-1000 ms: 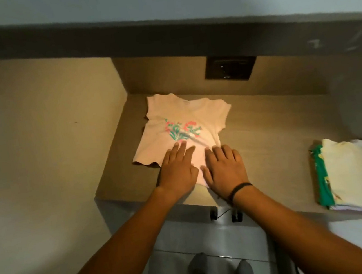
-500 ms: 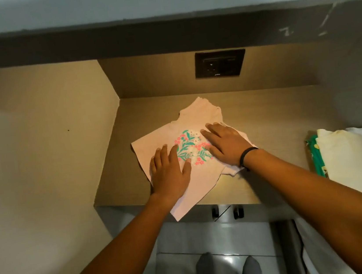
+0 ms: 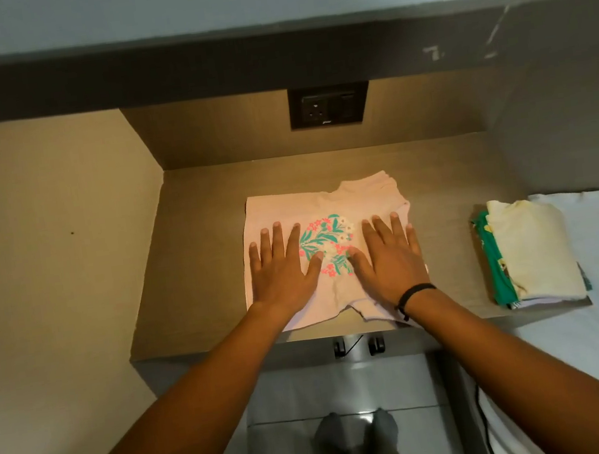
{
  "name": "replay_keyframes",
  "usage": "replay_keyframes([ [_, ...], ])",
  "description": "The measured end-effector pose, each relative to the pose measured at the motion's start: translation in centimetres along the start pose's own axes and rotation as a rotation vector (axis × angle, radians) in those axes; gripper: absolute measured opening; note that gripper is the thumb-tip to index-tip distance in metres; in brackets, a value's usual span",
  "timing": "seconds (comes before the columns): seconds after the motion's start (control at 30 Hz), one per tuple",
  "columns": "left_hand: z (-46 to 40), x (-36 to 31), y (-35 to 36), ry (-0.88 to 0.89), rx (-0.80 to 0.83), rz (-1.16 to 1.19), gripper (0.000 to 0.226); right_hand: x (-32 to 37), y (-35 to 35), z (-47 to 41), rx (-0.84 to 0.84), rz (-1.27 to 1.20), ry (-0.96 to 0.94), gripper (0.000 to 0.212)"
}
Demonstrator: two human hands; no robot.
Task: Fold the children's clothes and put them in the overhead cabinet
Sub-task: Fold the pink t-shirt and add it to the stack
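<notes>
Pink shirt (image 3: pixel 325 204) with flower print lies flat on wooden desk (image 3: pixel 202 277), partly folded, near front edge. Left hand (image 3: pixel 281 271) and right hand (image 3: pixel 389 257) pressed palm-down on shirt, either side of print, fingers spread wide, gripping nothing. Black band (image 3: pixel 413 293) on right wrist. Stack of folded clothes (image 3: pixel 530 253) well apart at desk's right end. Wall socket (image 3: pixel 329 105) behind desk

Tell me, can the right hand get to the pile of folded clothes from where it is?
Probably yes. The right hand lies flat on the pink shirt, and only bare shelf lies between it and the folded pile.
</notes>
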State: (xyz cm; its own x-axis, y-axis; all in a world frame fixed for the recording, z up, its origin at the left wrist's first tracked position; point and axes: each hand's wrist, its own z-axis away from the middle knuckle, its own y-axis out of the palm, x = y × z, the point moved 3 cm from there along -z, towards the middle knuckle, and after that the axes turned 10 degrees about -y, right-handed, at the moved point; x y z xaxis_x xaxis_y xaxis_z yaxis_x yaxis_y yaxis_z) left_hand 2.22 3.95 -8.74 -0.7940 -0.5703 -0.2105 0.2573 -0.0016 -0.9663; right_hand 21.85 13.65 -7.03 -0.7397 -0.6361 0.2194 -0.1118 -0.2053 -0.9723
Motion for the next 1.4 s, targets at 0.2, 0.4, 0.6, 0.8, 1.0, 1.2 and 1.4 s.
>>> replay_keyframes([
  [0.2,-0.7,0.6,0.2,0.058,-0.039,-0.028,0.085,-2.5,0.7,-2.2,0.053,0.079,-0.196,0.072],
  [0.4,0.8,0.5,-0.9,0.037,-0.075,0.05,0.08,-2.1,-0.7,-1.3,0.012,0.052,-0.242,0.074],
  [0.6,9.3,5.8,-0.3,0.325,-0.074,0.026,0.099,-3.6,-0.2,8.6,0.012,0.058,-0.581,0.081],
  [0.8,12.4,10.4,1.0,0.549,-0.183,0.188,0.056,-5.4,0.9,12.1,-0.068,0.009,-0.629,0.049],
  [1.0,11.0,9.4,-3.4,0.33,-0.308,0.649,0.02,-4.4,-5.3,10.8,-0.206,-0.308,-0.463,0.026],
  [1.2,3.1,7.1,-7.3,-0.124,-0.21,0.533,0.036,-5.1,-10.1,-0.1,-0.23,-0.143,-0.403,0.019],
  [1.4,-4.4,4.9,-5.7,-0.121,-0.182,0.277,0.037,-6.0,-6.7,-9.4,0.028,0.073,-0.217,0.021],
])
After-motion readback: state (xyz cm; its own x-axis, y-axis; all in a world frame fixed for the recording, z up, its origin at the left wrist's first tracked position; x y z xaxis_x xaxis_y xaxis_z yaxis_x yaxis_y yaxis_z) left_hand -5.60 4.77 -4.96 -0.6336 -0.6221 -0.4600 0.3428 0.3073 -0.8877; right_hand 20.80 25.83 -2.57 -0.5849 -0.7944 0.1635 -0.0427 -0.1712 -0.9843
